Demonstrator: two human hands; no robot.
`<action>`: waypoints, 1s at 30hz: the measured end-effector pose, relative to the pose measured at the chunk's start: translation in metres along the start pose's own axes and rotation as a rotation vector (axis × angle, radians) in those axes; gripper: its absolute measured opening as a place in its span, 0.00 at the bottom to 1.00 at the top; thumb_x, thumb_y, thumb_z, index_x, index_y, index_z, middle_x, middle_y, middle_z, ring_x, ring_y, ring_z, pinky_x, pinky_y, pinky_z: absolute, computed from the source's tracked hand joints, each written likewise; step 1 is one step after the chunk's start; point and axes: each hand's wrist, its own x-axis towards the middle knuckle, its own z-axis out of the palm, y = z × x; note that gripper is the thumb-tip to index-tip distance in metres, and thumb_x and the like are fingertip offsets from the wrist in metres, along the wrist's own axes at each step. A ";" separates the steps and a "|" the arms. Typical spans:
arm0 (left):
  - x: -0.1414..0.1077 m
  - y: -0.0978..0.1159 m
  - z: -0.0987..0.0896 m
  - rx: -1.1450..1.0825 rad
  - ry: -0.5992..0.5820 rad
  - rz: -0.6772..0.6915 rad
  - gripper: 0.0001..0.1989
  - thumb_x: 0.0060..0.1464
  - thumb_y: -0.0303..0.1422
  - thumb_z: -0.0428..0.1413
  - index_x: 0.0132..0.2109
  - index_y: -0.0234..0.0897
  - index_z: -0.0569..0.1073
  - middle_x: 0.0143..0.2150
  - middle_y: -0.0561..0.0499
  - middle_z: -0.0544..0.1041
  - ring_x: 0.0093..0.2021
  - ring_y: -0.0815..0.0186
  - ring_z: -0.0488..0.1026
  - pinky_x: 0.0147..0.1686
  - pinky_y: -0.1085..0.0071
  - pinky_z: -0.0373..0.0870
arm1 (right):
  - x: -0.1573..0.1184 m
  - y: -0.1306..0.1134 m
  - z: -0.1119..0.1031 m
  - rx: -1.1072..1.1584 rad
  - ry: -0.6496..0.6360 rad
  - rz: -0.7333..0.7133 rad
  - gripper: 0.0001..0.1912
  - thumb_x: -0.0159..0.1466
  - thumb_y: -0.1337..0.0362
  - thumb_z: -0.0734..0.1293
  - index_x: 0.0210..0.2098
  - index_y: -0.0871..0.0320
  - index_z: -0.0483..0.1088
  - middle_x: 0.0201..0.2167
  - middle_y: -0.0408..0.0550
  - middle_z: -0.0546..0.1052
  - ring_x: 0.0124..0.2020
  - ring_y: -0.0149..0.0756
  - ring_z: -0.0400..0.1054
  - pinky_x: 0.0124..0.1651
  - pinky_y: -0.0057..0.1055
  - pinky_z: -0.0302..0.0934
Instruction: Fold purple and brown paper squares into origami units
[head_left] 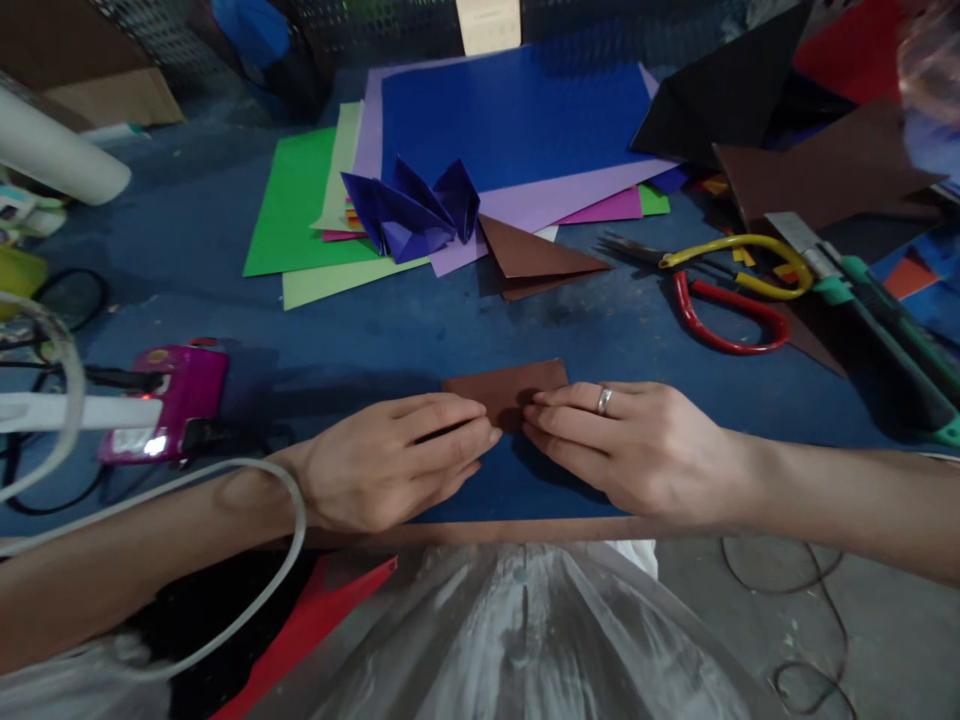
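A small piece of brown paper [506, 385] lies on the blue table near its front edge, between my two hands. My left hand [405, 455] has its fingers closed on the paper's lower left part. From the other side, my right hand [622, 445], with a ring on one finger, grips the lower right part, fingers pressed together. The fingertips of both hands nearly meet, and they hide the paper's lower edge. Beyond it lie a folded brown paper [540, 255] and a folded dark blue paper shape [416, 212].
Stacked coloured sheets [510, 115] lie at the back. Scissors [731, 290] with red and yellow handles and a green-handled cutter [877, 320] are on the right. At the left are a magenta device [184, 395], cables and a white roll [60, 150].
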 end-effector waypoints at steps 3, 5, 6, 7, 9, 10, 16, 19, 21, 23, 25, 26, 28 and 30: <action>-0.004 0.001 -0.002 0.003 -0.015 -0.019 0.11 0.64 0.23 0.55 0.52 0.31 0.75 0.43 0.51 0.84 0.48 0.63 0.81 0.50 0.70 0.80 | -0.001 0.000 0.000 -0.010 -0.001 0.000 0.21 0.74 0.74 0.54 0.40 0.63 0.79 0.43 0.53 0.82 0.44 0.37 0.76 0.43 0.33 0.74; -0.007 0.002 -0.003 0.001 -0.029 -0.033 0.13 0.64 0.22 0.55 0.53 0.34 0.75 0.43 0.53 0.84 0.49 0.64 0.81 0.50 0.70 0.80 | -0.001 0.000 -0.001 -0.015 -0.004 -0.001 0.21 0.74 0.74 0.54 0.40 0.63 0.79 0.44 0.53 0.82 0.45 0.37 0.76 0.43 0.33 0.74; -0.008 0.002 -0.004 -0.001 -0.030 -0.036 0.13 0.64 0.22 0.55 0.53 0.34 0.75 0.43 0.52 0.85 0.49 0.64 0.82 0.50 0.70 0.81 | -0.001 0.000 -0.001 -0.016 -0.002 -0.003 0.21 0.74 0.74 0.54 0.40 0.63 0.79 0.44 0.53 0.82 0.45 0.37 0.77 0.44 0.33 0.74; -0.009 0.002 -0.005 -0.002 -0.029 -0.037 0.13 0.64 0.23 0.55 0.53 0.33 0.75 0.42 0.52 0.85 0.49 0.63 0.82 0.50 0.70 0.81 | -0.001 0.000 -0.001 -0.017 0.002 -0.005 0.20 0.74 0.74 0.54 0.41 0.64 0.79 0.44 0.53 0.82 0.46 0.38 0.77 0.44 0.33 0.74; -0.012 0.002 -0.006 -0.007 -0.034 -0.045 0.13 0.64 0.23 0.54 0.55 0.33 0.74 0.42 0.51 0.85 0.48 0.63 0.82 0.49 0.70 0.81 | -0.001 0.001 -0.001 -0.017 0.009 -0.006 0.20 0.74 0.74 0.55 0.42 0.65 0.79 0.44 0.54 0.83 0.46 0.38 0.77 0.44 0.33 0.75; -0.014 0.002 -0.006 -0.013 -0.040 -0.052 0.15 0.65 0.23 0.54 0.56 0.33 0.74 0.43 0.51 0.85 0.49 0.63 0.82 0.50 0.70 0.81 | -0.001 0.001 -0.001 -0.018 0.011 -0.007 0.19 0.73 0.75 0.55 0.42 0.65 0.79 0.44 0.54 0.83 0.46 0.39 0.77 0.45 0.33 0.75; -0.024 0.004 -0.009 -0.044 -0.051 -0.094 0.20 0.65 0.23 0.53 0.61 0.37 0.71 0.44 0.53 0.85 0.50 0.64 0.82 0.50 0.71 0.82 | 0.000 0.000 -0.002 -0.028 0.005 -0.012 0.18 0.74 0.74 0.56 0.45 0.66 0.78 0.45 0.55 0.83 0.49 0.40 0.77 0.47 0.34 0.76; -0.026 0.005 -0.011 -0.026 -0.038 -0.095 0.15 0.64 0.22 0.54 0.56 0.33 0.74 0.44 0.51 0.85 0.49 0.64 0.82 0.50 0.70 0.83 | 0.001 0.000 -0.003 -0.028 0.003 -0.017 0.20 0.74 0.74 0.54 0.44 0.67 0.78 0.45 0.54 0.83 0.49 0.40 0.78 0.48 0.34 0.76; -0.027 0.006 -0.012 -0.006 -0.029 -0.092 0.11 0.64 0.22 0.54 0.52 0.30 0.75 0.43 0.50 0.85 0.48 0.63 0.82 0.50 0.70 0.83 | 0.001 0.000 -0.004 -0.029 0.007 -0.019 0.19 0.74 0.74 0.55 0.44 0.67 0.78 0.45 0.54 0.83 0.49 0.40 0.78 0.48 0.34 0.76; -0.029 0.006 -0.012 0.002 -0.027 -0.089 0.10 0.65 0.22 0.54 0.50 0.28 0.76 0.43 0.48 0.84 0.47 0.63 0.82 0.49 0.70 0.83 | 0.001 0.000 -0.004 -0.031 0.003 -0.017 0.19 0.74 0.74 0.55 0.45 0.67 0.78 0.45 0.54 0.83 0.49 0.39 0.78 0.50 0.34 0.76; -0.032 0.006 -0.011 0.003 -0.029 -0.089 0.10 0.65 0.21 0.53 0.50 0.28 0.76 0.44 0.48 0.84 0.47 0.63 0.82 0.48 0.70 0.83 | 0.000 0.000 -0.003 -0.034 -0.004 -0.012 0.19 0.74 0.74 0.55 0.45 0.66 0.78 0.45 0.53 0.83 0.50 0.39 0.77 0.50 0.34 0.76; -0.034 0.006 -0.011 0.007 -0.024 -0.091 0.10 0.64 0.22 0.53 0.50 0.28 0.76 0.44 0.48 0.84 0.48 0.63 0.82 0.49 0.69 0.83 | 0.000 0.000 -0.003 -0.036 -0.004 -0.010 0.18 0.74 0.74 0.56 0.45 0.65 0.78 0.45 0.53 0.83 0.50 0.38 0.77 0.50 0.34 0.76; -0.037 0.006 -0.011 0.017 -0.025 -0.105 0.12 0.64 0.22 0.54 0.52 0.31 0.76 0.45 0.49 0.84 0.50 0.63 0.81 0.50 0.69 0.82 | -0.001 0.000 -0.003 -0.035 -0.004 -0.011 0.18 0.73 0.75 0.56 0.45 0.65 0.78 0.45 0.53 0.83 0.50 0.39 0.77 0.49 0.34 0.76; -0.040 0.007 -0.013 0.019 -0.036 -0.111 0.13 0.63 0.23 0.55 0.53 0.32 0.76 0.46 0.48 0.84 0.51 0.63 0.81 0.52 0.70 0.82 | -0.001 0.000 -0.002 -0.031 -0.006 -0.015 0.17 0.73 0.75 0.56 0.45 0.65 0.78 0.45 0.54 0.83 0.50 0.40 0.77 0.48 0.35 0.77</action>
